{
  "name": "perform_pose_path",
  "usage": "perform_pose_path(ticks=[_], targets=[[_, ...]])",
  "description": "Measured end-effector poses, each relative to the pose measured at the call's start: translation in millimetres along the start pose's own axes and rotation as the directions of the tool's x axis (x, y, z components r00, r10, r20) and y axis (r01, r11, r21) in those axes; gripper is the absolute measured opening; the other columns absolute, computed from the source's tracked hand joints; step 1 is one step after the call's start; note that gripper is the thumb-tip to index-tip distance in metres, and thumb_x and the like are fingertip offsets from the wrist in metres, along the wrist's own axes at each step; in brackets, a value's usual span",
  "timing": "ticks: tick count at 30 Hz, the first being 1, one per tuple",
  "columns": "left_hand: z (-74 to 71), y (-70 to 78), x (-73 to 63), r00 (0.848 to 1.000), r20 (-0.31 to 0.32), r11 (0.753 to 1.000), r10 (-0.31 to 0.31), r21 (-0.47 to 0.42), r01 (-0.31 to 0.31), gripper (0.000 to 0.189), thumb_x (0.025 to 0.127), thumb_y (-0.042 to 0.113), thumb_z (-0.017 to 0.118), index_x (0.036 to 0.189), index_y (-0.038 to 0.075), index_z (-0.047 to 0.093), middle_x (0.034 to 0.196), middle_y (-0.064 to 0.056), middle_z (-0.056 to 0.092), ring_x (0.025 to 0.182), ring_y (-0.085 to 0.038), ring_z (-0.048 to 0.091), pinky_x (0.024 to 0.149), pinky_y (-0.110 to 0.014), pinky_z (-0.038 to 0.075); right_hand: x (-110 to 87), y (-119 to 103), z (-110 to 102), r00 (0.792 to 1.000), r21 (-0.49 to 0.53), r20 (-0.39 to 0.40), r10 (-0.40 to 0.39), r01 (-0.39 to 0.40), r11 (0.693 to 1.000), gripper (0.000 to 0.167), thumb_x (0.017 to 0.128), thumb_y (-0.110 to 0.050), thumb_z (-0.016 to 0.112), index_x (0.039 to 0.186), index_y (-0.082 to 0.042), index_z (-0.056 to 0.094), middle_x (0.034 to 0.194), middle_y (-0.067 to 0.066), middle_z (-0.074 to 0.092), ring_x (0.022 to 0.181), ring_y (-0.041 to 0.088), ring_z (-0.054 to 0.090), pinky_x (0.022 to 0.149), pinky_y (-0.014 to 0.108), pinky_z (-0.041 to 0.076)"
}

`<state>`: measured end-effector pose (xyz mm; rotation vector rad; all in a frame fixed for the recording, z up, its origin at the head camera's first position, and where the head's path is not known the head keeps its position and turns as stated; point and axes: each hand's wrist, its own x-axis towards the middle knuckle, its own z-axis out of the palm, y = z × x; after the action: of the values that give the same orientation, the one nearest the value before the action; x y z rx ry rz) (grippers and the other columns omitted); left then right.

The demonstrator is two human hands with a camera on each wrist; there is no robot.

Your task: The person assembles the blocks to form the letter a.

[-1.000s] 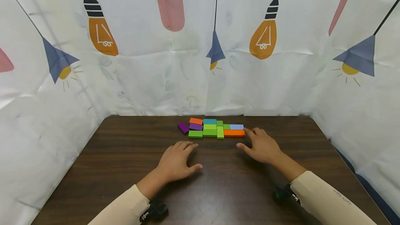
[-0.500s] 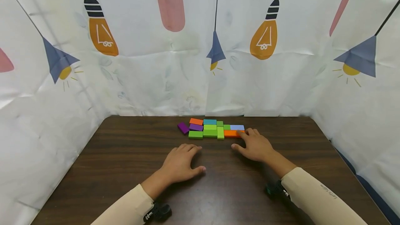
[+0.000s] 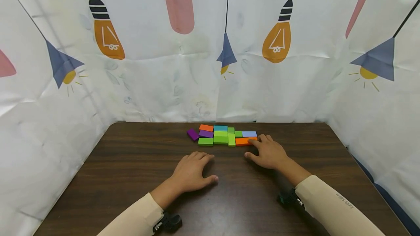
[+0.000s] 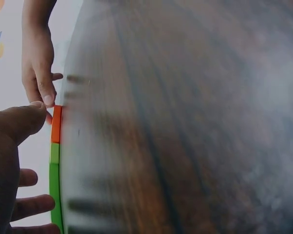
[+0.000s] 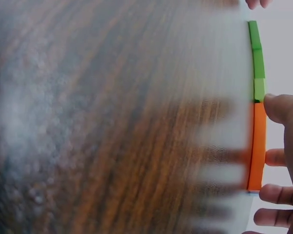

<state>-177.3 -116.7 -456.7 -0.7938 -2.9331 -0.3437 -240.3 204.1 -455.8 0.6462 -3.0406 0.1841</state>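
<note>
Several flat coloured blocks lie close together near the table's far edge. My right hand (image 3: 269, 154) reaches in from the right, its index fingertip on the right part of a long orange block (image 3: 242, 141), fingers loosely extended. That block sits slightly skewed at the group's front right, beside a light green block (image 3: 231, 140) and in front of a pale blue one (image 3: 249, 134). My left hand (image 3: 191, 172) is spread over the table in front of the group, touching no block. A green block (image 3: 205, 141) is among the nearest to it.
A purple block (image 3: 193, 134) lies angled at the group's left end. Behind are a small orange block (image 3: 206, 128), a violet one (image 3: 206, 134) and a teal one (image 3: 220, 128). The brown wooden table (image 3: 131, 170) meets a printed white curtain (image 3: 147, 86) behind and at the sides.
My right hand has moved left from beside the pale blue block onto the long orange block, which has turned slightly. My left hand has drifted a little right and nearer me.
</note>
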Motion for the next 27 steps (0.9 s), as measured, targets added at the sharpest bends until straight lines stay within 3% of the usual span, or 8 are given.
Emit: perform_pose_path(ticks=[12, 27], targets=[[-0.3, 5.7, 4.4, 0.999, 0.032, 1.000, 0.030, -0.003, -0.030, 0.072, 0.088, 0.067, 0.066, 0.143, 0.019, 0.060, 0.139, -0.003, 0.060, 0.128, -0.027, 0.054, 0.103, -0.055, 0.045, -2.4, 0, -3, 1.000, 0.020, -0.015, -0.002, 0.003, 1.000, 0.073, 0.090, -0.070, 0.063, 0.141, -0.018, 0.060, 0.140, 0.019, 0.051, 0.121, 0.039, 0.051, 0.087, 0.060, 0.051], [9.2, 12.0, 15.5, 0.996, 0.038, 0.997, 0.081, -0.016, -0.080, 0.064, 0.091, 0.061, 0.067, 0.140, 0.021, 0.063, 0.139, 0.000, 0.061, 0.130, -0.023, 0.053, 0.103, -0.052, 0.045, -2.0, 1, -1, 0.999, 0.043, -0.015, -0.030, 0.030, 0.999, 0.062, 0.087, -0.063, 0.072, 0.129, -0.017, 0.064, 0.141, 0.012, 0.055, 0.126, 0.034, 0.051, 0.092, 0.057, 0.051]])
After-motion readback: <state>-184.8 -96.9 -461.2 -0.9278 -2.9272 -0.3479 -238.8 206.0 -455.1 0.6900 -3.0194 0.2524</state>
